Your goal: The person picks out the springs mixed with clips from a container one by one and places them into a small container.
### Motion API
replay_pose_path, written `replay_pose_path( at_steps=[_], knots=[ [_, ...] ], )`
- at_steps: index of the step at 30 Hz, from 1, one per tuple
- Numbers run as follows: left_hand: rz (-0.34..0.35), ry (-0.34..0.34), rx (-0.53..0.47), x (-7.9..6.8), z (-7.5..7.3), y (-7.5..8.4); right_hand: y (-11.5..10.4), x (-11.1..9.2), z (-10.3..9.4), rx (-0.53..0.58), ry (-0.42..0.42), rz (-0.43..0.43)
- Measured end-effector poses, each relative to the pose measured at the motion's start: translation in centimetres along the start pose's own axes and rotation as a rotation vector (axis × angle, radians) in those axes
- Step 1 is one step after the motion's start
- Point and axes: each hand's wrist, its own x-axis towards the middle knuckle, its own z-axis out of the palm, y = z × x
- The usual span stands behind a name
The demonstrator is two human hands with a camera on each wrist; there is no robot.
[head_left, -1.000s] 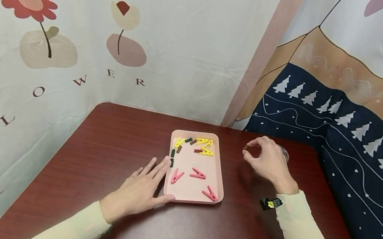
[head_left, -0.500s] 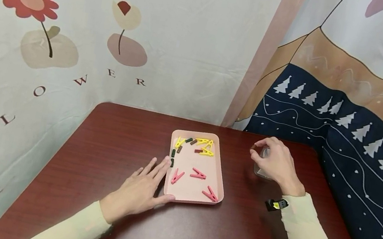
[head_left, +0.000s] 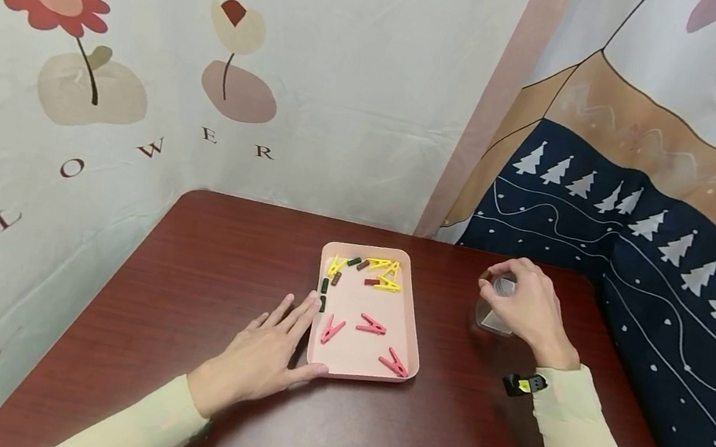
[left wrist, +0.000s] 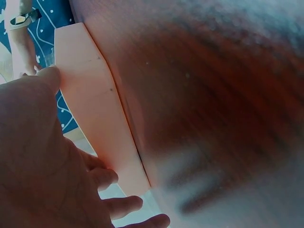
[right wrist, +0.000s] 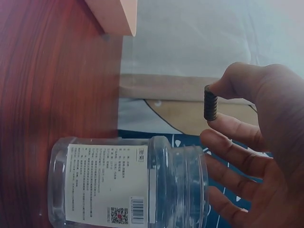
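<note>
My right hand pinches a small dark ribbed coil spring between thumb and index finger, its other fingers spread. In the right wrist view the spring is just off the mouth of a clear plastic jar with a white label; in the head view the hand partly covers this jar. My left hand lies with fingers extended along the left edge of a pink tray, thumb at its near corner. Inside the tray are several yellow clothespins, pink clothespins, and small green, brown and red springs.
A dark red-brown table carries the tray and the jar, with bare wood between them. Printed fabric curtains hang behind the table and along its right side.
My right hand has moved right with the spring, from between tray and jar to over the jar, which shows more now. My left hand and the tray have stayed put.
</note>
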Motion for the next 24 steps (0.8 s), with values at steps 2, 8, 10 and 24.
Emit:
replay_pose_path(
  at_steps=[2,8,10,24],
  knots=[
    [0.002,0.000,0.001,0.0,0.0,0.0,0.1,0.0,-0.1,0.001,-0.002,0.011],
    [-0.003,-0.004,-0.001,0.0,0.0,0.0,0.6,-0.1,-0.3,0.001,0.006,0.027],
    [-0.003,-0.004,-0.002,0.0,0.0,0.0,0.8,-0.1,-0.3,0.000,0.016,0.025],
    [-0.004,0.003,-0.002,0.1,0.0,0.0,2.1,-0.4,-0.8,-0.002,0.070,0.035]
  ],
)
